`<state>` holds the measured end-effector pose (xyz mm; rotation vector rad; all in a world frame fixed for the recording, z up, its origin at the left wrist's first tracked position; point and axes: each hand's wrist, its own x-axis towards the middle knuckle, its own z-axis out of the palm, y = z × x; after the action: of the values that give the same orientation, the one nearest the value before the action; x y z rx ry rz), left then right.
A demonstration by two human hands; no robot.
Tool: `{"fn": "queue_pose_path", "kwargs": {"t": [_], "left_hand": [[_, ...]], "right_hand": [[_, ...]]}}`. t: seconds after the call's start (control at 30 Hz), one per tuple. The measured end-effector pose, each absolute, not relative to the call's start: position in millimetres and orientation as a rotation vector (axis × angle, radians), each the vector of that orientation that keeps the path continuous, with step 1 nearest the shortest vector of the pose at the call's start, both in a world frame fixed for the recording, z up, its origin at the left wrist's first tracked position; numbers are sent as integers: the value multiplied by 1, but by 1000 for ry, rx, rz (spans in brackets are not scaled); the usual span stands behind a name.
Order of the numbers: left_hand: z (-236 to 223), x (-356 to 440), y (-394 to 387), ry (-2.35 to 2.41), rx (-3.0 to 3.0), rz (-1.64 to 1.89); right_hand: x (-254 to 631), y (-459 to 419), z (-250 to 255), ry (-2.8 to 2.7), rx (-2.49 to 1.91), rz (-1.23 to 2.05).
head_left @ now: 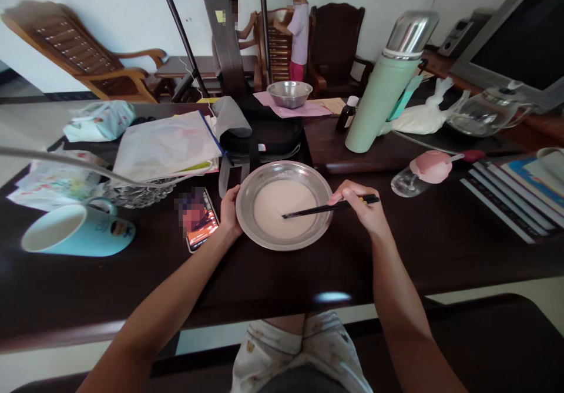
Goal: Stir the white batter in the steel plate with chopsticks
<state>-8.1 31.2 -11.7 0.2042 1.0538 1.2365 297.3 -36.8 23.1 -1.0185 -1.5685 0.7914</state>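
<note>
A wide metal bowl [248, 205] stands on the dark table in front of me, holding a pale, milky liquid [284, 196]. My left hand [230, 212] is closed on the bowl's left rim, its fingertips partly hidden behind the edge. In my right hand [360, 210] I grip a pair of black chopsticks [312, 210], slanting down to the left. Their tips dip into the liquid near the middle of the bowl. Just left of my left hand lies a phone [202, 217] with a lit screen.
Left are a light blue mug [79, 228] and document folders [167, 143]. A small metal bowl [289, 94] sits at the back. On the right are a green thermos [381, 93], a pink-lidded cup [423, 173] and stacked books [520, 193]. Two people stand beyond the table.
</note>
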Motion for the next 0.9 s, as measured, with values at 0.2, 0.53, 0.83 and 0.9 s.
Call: {"fn": "queue_pose_path", "kwargs": {"t": [0.2,0.53,0.83,0.9], "left_hand": [[-5,-6,29,1105,212,1244],[-3,-4,28,1116,187,1250],[-13,-9,31,1068,227,1234],[-13,-9,31,1070,224,1236]], "right_hand": [[293,-35,22,-1662,-1048,734],[292,-35,22,-1699,-1027,785],[296,-37,24,-1608,-1059,817],[294,-37,24,-1680,-1044,811]]}}
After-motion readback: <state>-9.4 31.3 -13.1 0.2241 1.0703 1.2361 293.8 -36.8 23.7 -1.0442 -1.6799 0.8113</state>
